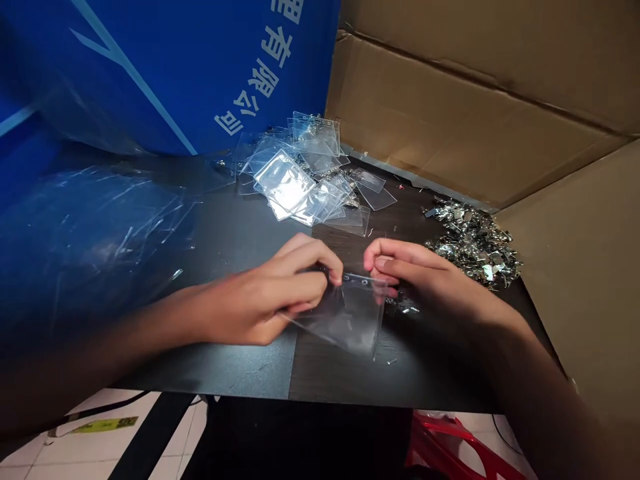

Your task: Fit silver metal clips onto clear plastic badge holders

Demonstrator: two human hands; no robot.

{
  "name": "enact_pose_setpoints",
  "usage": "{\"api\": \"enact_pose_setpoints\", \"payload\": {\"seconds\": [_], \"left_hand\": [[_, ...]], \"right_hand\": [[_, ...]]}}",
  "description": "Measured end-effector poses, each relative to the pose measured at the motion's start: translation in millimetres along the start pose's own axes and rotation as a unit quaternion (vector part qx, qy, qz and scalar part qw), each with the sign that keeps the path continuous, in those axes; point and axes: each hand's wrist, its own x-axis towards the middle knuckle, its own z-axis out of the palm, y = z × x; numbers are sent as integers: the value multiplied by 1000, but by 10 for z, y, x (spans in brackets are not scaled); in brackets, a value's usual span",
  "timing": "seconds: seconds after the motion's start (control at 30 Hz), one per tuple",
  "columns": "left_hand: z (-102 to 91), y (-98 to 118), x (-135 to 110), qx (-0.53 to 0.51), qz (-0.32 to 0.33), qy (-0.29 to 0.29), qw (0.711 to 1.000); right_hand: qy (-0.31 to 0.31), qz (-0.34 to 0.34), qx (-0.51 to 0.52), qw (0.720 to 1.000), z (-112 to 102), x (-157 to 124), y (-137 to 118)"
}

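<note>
A clear plastic badge sleeve (353,320) lies tilted over the dark table (235,233), held between both hands. My left hand (270,297) pinches its top left edge with fingers curled. My right hand (420,277) pinches the top right edge near the punched slot, fingers pressed together. A small metal clip piece (407,308) lies just under my right hand.
A pile of clear badge sleeves (305,177) lies at the back middle. A heap of metal clips (473,243) sits at the right. Cardboard panels (475,113) wall the back and right; a blue box (165,67) and clear plastic bags (85,227) fill the left.
</note>
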Motion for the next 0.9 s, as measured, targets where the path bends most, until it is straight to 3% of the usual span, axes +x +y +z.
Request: {"api": "enact_pose_setpoints", "payload": {"seconds": [0.07, 0.17, 0.23, 0.4, 0.6, 0.7, 0.8, 0.9], "left_hand": [[41, -13, -24, 17, 28, -19, 999], [86, -49, -40, 70, 82, -41, 993], [105, -64, -41, 112, 102, -51, 987], [147, -61, -35, 140, 99, -43, 984], [227, -32, -47, 204, 25, 18, 979], [275, -33, -84, 227, 31, 45, 972], [322, -30, -114, 279, 36, 116, 953], [358, -13, -99, 265, -10, 170, 949]], "right_hand": [[-41, 34, 26, 998, 91, 30, 14], [-118, 57, -7, 991, 153, 38, 27], [-137, 55, -32, 988, 156, 40, 44], [-39, -46, -130, 990, 185, 39, 90], [72, -138, -262, 952, 356, -14, 127], [95, -153, -263, 948, 422, -28, 153], [112, -161, -245, 950, 457, -41, 174], [128, -178, -210, 953, 474, -61, 186]]}}
